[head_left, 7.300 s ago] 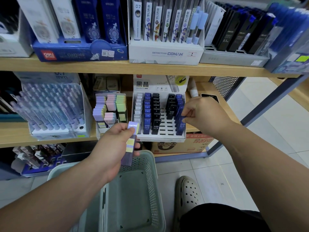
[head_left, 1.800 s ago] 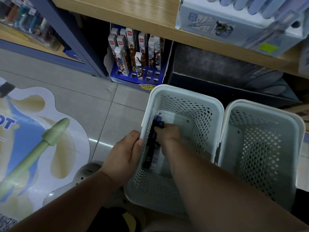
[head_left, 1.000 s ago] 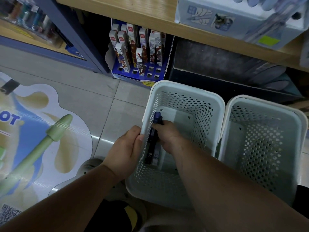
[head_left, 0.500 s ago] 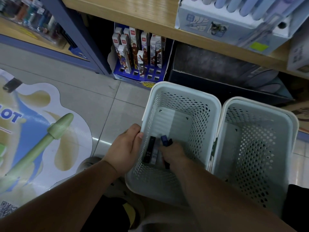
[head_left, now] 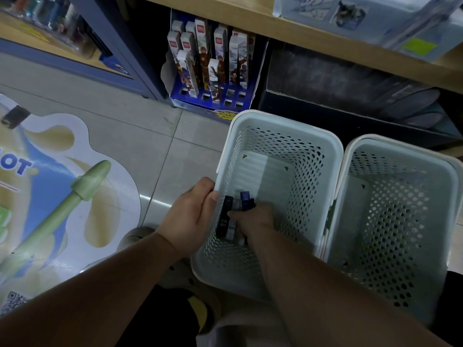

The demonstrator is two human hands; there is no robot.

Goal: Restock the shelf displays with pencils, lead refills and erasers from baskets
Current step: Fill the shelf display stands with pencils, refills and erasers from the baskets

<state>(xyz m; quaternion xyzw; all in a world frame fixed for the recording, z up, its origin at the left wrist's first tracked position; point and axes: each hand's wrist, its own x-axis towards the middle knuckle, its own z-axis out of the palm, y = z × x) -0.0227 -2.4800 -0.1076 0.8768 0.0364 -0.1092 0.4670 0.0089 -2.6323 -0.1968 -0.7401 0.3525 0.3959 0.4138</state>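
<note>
Right hand (head_left: 253, 221) is down in the left basket (head_left: 285, 123), fingers curled round a blue case (head_left: 245, 197) whose tip pokes out just past the knuckles. Half a second ago that blue case sat apart from the black case (head_left: 224, 216) and grey case (head_left: 233, 227); now it is pulled in touching them, so all three lead refill cases bunch between the two hands. Thumb lies across the grey one; can't tell if it is actually gripped.

Left hand (head_left: 190, 216) clamps the basket wall, thumb over the rim, same hold as before, steadying it.

Judgement: this is gathering a handful, lift not yet started; the basket floor beyond the right hand looks bare, so these seem the last refills here.

Versus seven seconds back: then both hands were up at the shelf display, slotting refills; now the view is down at floor level, second basket (head_left: 400, 151) just outside the right forearm, boxed pencil display (head_left: 210, 71) well beyond both hands.
</note>
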